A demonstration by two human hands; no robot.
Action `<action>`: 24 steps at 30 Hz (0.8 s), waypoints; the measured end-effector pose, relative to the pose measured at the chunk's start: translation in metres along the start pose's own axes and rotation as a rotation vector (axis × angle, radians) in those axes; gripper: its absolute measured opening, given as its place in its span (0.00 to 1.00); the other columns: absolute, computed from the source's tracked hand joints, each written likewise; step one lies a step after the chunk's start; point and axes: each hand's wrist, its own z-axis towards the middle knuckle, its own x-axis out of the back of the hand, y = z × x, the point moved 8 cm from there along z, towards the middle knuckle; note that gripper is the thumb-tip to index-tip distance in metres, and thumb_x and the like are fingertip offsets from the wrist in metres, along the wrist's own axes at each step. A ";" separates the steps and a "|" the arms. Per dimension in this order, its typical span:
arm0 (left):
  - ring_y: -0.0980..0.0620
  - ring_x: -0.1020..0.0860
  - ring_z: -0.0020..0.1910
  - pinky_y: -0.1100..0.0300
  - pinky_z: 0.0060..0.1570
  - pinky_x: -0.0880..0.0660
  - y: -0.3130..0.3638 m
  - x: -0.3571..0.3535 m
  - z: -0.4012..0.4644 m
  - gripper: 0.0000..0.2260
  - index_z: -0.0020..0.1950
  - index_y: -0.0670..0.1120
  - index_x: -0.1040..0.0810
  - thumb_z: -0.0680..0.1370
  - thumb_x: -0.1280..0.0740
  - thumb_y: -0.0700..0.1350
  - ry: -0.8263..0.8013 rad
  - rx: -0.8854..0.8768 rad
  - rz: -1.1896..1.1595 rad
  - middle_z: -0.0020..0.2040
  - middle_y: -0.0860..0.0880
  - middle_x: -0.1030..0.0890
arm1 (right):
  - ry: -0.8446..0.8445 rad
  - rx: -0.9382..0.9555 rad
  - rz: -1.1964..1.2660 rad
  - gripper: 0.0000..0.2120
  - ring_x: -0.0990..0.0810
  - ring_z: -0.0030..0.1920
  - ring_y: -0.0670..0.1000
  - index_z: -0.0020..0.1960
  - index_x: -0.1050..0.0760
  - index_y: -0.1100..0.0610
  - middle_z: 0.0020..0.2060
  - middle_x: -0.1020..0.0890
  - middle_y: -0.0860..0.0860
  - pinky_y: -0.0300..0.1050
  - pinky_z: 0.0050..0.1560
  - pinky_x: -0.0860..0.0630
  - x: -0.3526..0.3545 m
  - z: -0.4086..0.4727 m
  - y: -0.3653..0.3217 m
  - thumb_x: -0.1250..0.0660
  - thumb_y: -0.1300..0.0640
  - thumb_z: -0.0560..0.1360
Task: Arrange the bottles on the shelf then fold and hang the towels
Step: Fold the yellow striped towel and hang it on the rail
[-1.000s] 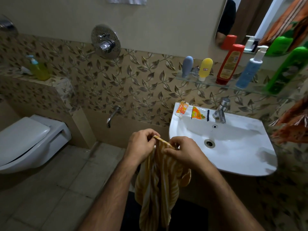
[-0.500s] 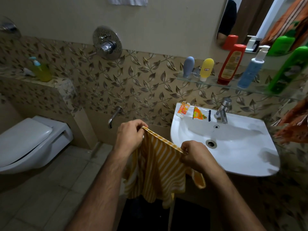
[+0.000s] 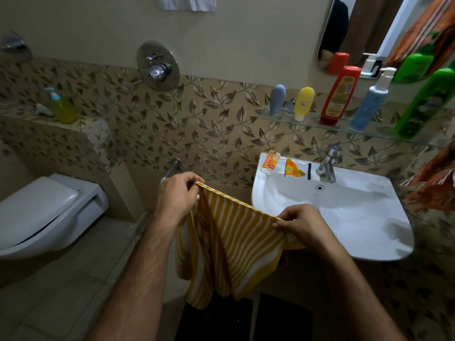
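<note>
A yellow-and-white striped towel [image 3: 229, 244] hangs spread between my hands in front of the sink. My left hand [image 3: 176, 196] pinches its upper left corner, and my right hand [image 3: 299, 223] pinches the top edge on the right. On the glass shelf [image 3: 317, 123] stand a grey bottle [image 3: 277, 99], a yellow bottle [image 3: 304, 103], a red bottle [image 3: 338, 96], a blue pump bottle [image 3: 369, 104] and a green bottle [image 3: 426, 104]. An orange patterned towel [image 3: 433, 185] hangs at the right edge.
The white sink [image 3: 369, 217] with its tap [image 3: 328, 164] sits right of the towel, with small tubes [image 3: 270, 162] on its rim. A white toilet [image 3: 46, 212] is at left. A yellow soap bottle [image 3: 60, 107] stands on the tiled ledge. A white cloth [image 3: 186, 2] hangs above.
My hands have moved apart, pulling the bunched towel open so its top edge is stretched between them.
</note>
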 end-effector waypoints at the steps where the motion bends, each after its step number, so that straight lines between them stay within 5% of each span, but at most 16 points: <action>1: 0.69 0.28 0.35 0.76 0.34 0.37 -0.002 -0.002 0.000 0.08 0.47 0.55 0.17 0.76 0.31 0.42 -0.008 0.004 0.011 0.34 0.66 0.26 | 0.029 -0.003 -0.038 0.05 0.17 0.38 0.45 0.36 0.16 0.50 0.33 0.15 0.46 0.42 0.37 0.22 0.003 0.000 0.000 0.23 0.54 0.70; 8: 0.63 0.27 0.35 0.64 0.38 0.33 -0.031 -0.024 0.002 0.06 0.44 0.54 0.17 0.74 0.30 0.42 -0.115 0.095 0.035 0.34 0.61 0.23 | 0.049 0.137 -0.248 0.07 0.19 0.40 0.42 0.35 0.19 0.44 0.34 0.16 0.41 0.46 0.46 0.21 0.012 -0.003 -0.022 0.23 0.48 0.69; 13: 0.56 0.23 0.36 0.62 0.35 0.33 -0.057 -0.048 -0.006 0.07 0.40 0.55 0.18 0.73 0.29 0.42 -0.192 0.173 -0.002 0.32 0.59 0.23 | -0.059 0.105 0.088 0.07 0.17 0.36 0.40 0.37 0.17 0.50 0.32 0.15 0.43 0.31 0.31 0.25 -0.006 -0.002 -0.021 0.26 0.51 0.73; 17: 0.57 0.25 0.36 0.63 0.38 0.32 -0.068 -0.063 -0.018 0.14 0.58 0.53 0.18 0.74 0.28 0.42 -0.207 0.230 -0.124 0.33 0.56 0.25 | 0.042 0.103 0.226 0.08 0.16 0.38 0.47 0.40 0.17 0.55 0.34 0.15 0.49 0.37 0.36 0.21 -0.012 0.002 -0.022 0.28 0.53 0.75; 20: 0.55 0.26 0.35 0.61 0.40 0.29 -0.063 -0.073 -0.030 0.22 0.68 0.52 0.24 0.74 0.28 0.42 -0.252 0.226 -0.279 0.33 0.52 0.27 | 0.142 0.162 0.132 0.07 0.18 0.39 0.50 0.40 0.17 0.55 0.34 0.16 0.50 0.49 0.42 0.20 -0.009 0.004 -0.030 0.29 0.55 0.75; 24: 0.60 0.28 0.32 0.63 0.41 0.27 -0.018 -0.087 -0.050 0.30 0.74 0.56 0.32 0.74 0.28 0.40 -0.470 0.067 -0.498 0.32 0.54 0.26 | 0.157 0.298 -0.073 0.05 0.19 0.39 0.46 0.44 0.16 0.54 0.36 0.16 0.48 0.50 0.43 0.20 -0.013 0.002 -0.047 0.29 0.55 0.74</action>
